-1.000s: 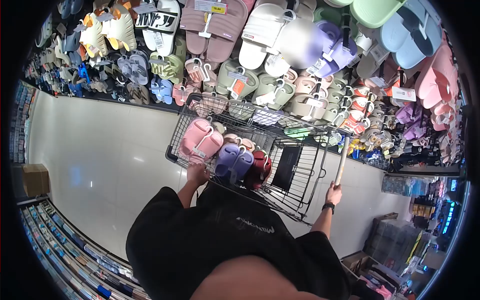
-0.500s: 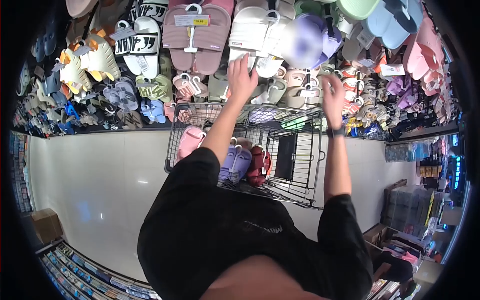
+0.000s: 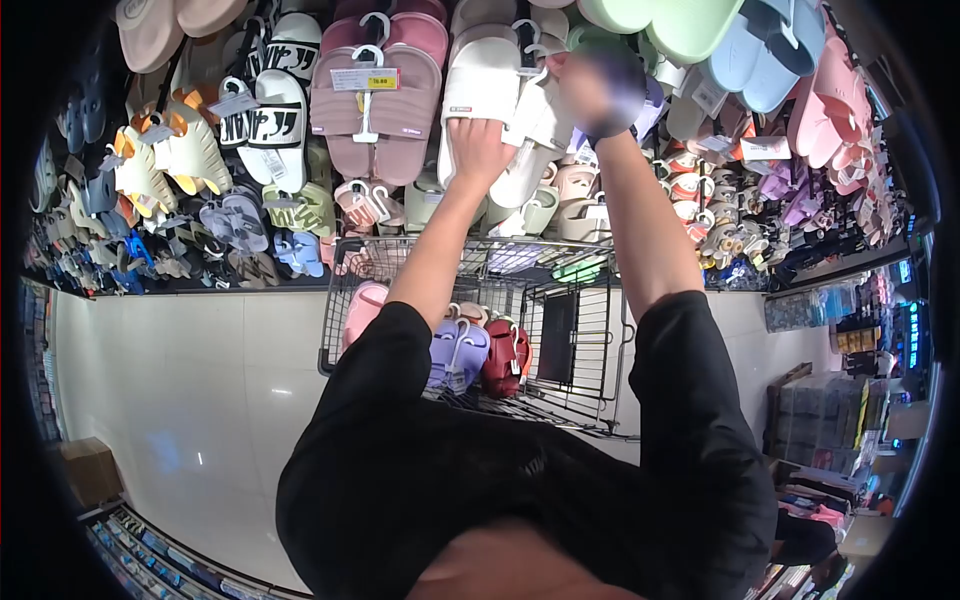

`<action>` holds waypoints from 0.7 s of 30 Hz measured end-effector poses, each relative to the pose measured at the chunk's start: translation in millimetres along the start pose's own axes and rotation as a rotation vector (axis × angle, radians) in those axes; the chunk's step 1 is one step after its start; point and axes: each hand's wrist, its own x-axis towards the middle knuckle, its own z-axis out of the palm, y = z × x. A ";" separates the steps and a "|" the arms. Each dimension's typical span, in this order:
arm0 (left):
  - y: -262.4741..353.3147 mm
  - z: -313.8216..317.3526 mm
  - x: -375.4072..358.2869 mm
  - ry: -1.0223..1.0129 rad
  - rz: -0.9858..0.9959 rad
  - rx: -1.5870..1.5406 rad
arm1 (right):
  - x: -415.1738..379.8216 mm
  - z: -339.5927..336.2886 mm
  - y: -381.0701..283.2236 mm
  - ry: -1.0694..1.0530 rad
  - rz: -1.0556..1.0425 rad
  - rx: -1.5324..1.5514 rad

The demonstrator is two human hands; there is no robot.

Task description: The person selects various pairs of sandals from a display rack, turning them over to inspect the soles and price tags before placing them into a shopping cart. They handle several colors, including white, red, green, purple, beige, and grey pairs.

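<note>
My left hand (image 3: pixel 482 150) has its fingers tucked under the strap of a white slide sandal (image 3: pixel 482 85), part of a pair on a white plastic hanger on the display. The other slide of that pair tilts to the right, against its neighbours. My right hand (image 3: pixel 597 92) is raised beside the top of this pair, near purple sandals (image 3: pixel 648 108); a blur hides its fingers. Left of my left hand hangs a mauve pair of slides (image 3: pixel 375 110) with a yellow price tag. Below my arms, a black wire shopping cart (image 3: pixel 560 405) holds pink (image 3: pixel 366 310), purple (image 3: pixel 458 350) and dark red sandals (image 3: pixel 507 355).
Black-and-white slides (image 3: pixel 265 130), light blue clogs (image 3: pixel 755 60) and pink sandals (image 3: pixel 830 105) hang along the rack. A cardboard box (image 3: pixel 90 470) stands on the pale tiled floor (image 3: pixel 200 400) at left. Wrapped stacks (image 3: pixel 815 420) and a person (image 3: pixel 805 540) are at right.
My left hand has slid its fingers into the white slide, and the pair has tilted. My right hand has moved up and left toward the pair's top. The view has shifted slightly.
</note>
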 end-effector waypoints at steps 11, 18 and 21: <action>41.9 -33.1 3.5 0.051 -0.124 -0.016 | -246.8 13.1 4.9 0.389 -0.006 0.057; 40.7 -53.5 14.3 -0.065 0.005 0.110 | -236.0 3.4 17.6 0.226 0.033 0.020; 48.8 -68.6 25.5 -0.134 -0.005 0.180 | -200.7 2.1 -5.4 0.348 -0.243 -0.216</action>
